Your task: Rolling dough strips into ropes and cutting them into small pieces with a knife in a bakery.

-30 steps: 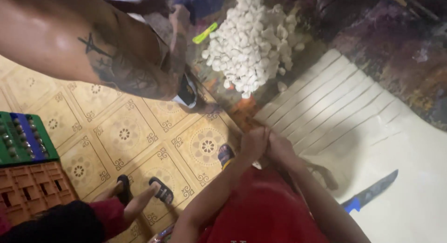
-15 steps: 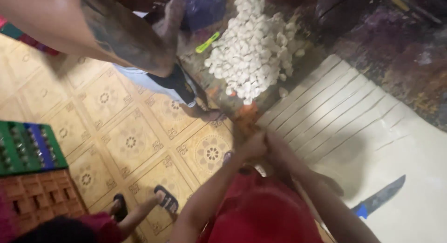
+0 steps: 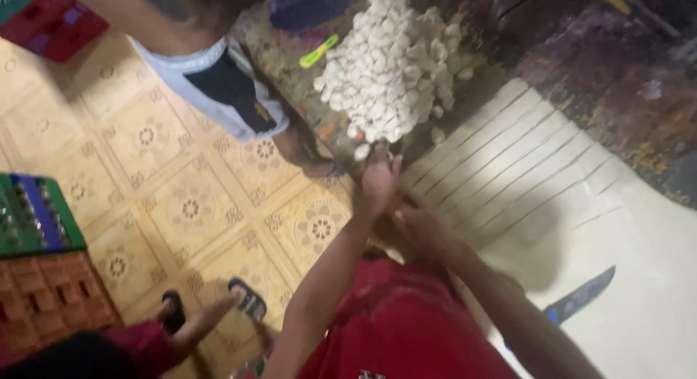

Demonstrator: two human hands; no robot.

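The left hand (image 3: pixel 379 181) reaches toward the near edge of a heap of small white dough pieces (image 3: pixel 388 67) on the dark bench (image 3: pixel 581 59); its fingers curl, but whether its grip holds a piece cannot be told. The right hand (image 3: pixel 421 230) lies just beside it at the left end of the sheet of pale dough cut into strips (image 3: pixel 501 176), its grip also unclear. A knife with a blue handle (image 3: pixel 577 299) rests on the sheet, near right. A lime-green clip (image 3: pixel 319 51) lies left of the heap. On the patterned floor (image 3: pixel 167 205), far left, stand a green crate (image 3: pixel 36 216) and a brown crate (image 3: pixel 51 295).
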